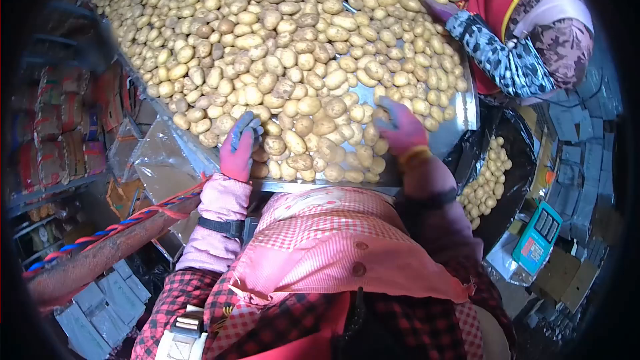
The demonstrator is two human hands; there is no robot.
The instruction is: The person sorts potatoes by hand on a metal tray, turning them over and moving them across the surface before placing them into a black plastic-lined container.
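Potatoes (pixel 293 67) cover a metal sorting table (pixel 450 137) in front of me, loosely spread in a thick layer. My left hand (pixel 241 148), in a pink glove with grey fingers, rests at the near left of the potatoes. Its fingers are stretched out against them, and nothing is seen held. My right hand (pixel 404 128), gloved the same way, is at the near right edge of the pile. Its thumb and fingers are apart beside several potatoes, and I see none gripped.
Another person (pixel 527 27) in camouflage sleeves reaches onto the table at the far right. A black-lined container of potatoes (pixel 485 187) and a teal scale (pixel 537 237) are at my right. A rusty bar with twisted cords (pixel 113 250) crosses the left side.
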